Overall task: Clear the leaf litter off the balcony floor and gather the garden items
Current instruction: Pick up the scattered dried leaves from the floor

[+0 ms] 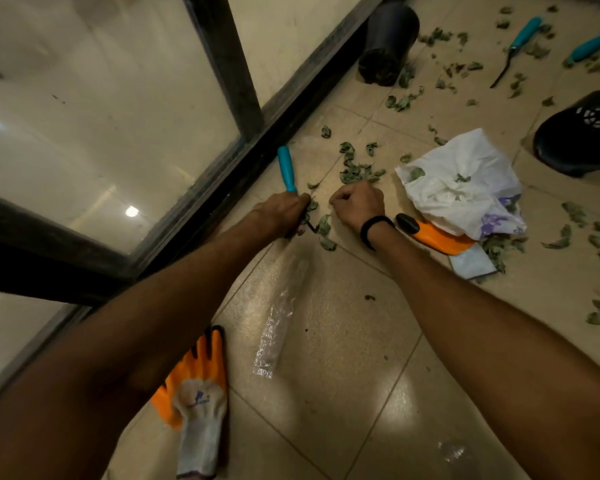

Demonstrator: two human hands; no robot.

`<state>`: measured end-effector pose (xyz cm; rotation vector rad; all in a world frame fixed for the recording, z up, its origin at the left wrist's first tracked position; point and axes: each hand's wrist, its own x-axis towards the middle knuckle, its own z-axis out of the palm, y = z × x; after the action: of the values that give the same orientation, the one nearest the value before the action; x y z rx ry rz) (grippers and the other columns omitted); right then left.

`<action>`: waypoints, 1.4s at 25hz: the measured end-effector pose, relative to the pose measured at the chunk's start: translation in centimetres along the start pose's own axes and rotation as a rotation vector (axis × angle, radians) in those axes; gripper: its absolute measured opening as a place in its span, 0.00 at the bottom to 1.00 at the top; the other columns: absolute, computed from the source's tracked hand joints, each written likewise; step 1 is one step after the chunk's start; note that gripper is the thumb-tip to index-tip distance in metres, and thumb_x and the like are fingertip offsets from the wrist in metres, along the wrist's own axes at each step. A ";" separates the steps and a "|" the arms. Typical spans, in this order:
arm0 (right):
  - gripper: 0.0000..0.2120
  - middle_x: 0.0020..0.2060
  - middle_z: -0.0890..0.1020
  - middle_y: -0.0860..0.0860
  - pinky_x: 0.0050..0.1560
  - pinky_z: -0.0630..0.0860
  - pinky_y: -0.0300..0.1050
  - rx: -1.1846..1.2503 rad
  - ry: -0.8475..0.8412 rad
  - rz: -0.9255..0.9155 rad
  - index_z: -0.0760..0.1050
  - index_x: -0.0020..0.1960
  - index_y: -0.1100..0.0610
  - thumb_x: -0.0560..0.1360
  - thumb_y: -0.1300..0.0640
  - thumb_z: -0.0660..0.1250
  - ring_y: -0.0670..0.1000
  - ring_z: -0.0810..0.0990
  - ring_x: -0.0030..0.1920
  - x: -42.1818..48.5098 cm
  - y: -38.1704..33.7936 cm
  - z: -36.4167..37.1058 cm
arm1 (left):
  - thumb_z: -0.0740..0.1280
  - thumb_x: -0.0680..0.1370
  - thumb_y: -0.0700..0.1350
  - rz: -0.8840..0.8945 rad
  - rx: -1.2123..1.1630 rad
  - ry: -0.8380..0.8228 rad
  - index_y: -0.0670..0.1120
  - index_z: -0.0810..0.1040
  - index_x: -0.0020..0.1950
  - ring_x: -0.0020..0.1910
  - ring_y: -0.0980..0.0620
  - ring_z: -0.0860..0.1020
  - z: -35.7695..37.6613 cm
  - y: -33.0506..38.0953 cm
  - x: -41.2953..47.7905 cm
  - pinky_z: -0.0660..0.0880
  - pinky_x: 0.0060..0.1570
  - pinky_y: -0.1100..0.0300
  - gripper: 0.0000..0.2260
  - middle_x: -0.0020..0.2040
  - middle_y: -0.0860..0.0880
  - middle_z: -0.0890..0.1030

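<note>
1. Fingers of the left hand (284, 213) are wrapped tight round the lower end of a teal plastic-handled garden tool (286, 168). The right hand (357, 206) is curled into a fist just beside it; whether that fist holds leaves cannot be told.
2. The tool's long axis runs away from the person, its handle tip pointing toward the dark metal door frame (257, 133), close above the beige tiled floor (343, 358).
3. Dry green leaves (357, 168) lie scattered over the tiles, thickest just beyond the right fist.
4. A crumpled white plastic bag with a purple flower print (465, 202) lies right of the right hand, a few leaves on its folds; its inside is hidden.
5. One black plastic pot (388, 43) lies on its side against the frame, its contents too dark to make out. A second black pot (579, 140), its slotted base showing, is cut off at the right edge.
6. The tool's working end is hidden under the left hand. An orange-and-grey work glove (198, 393) lies partly under the left forearm; a second orange glove (440, 239) is partly under the bag.
</note>
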<state>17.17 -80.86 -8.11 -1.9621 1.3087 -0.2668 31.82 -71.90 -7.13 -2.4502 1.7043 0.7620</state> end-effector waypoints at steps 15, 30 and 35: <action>0.34 0.63 0.67 0.57 0.65 0.72 0.48 -0.417 -0.423 -0.295 0.67 0.74 0.54 0.71 0.50 0.74 0.55 0.69 0.63 -1.6 1.2 0.2 | 0.59 0.83 0.41 -0.306 -0.981 0.110 0.44 0.77 0.60 0.42 0.50 0.78 -2.5 -3.2 -0.7 0.75 0.41 0.57 0.10 0.50 0.42 0.81; 0.05 0.44 0.84 0.53 0.46 0.72 0.40 -0.142 -0.112 -0.204 0.84 0.44 0.59 0.74 0.57 0.72 0.50 0.80 0.46 -2.0 3.6 -0.4 | 0.60 0.84 0.54 -0.194 -0.732 0.333 0.42 0.78 0.54 0.40 0.52 0.79 -1.1 1.1 2.9 0.78 0.42 0.56 0.16 0.44 0.46 0.81; 0.04 0.35 0.83 0.46 0.44 0.76 0.40 -0.087 -0.165 -0.149 0.85 0.44 0.57 0.72 0.56 0.74 0.41 0.78 0.34 -3.0 4.9 -3.3 | 0.59 0.84 0.46 -0.037 -0.104 0.320 0.42 0.77 0.59 0.52 0.48 0.77 1.7 2.2 4.5 0.79 0.56 0.50 0.11 0.56 0.43 0.76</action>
<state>10.58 -80.75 -8.44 -2.1099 1.0871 -0.1179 30.46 -76.05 -10.02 -2.7931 1.7478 0.4860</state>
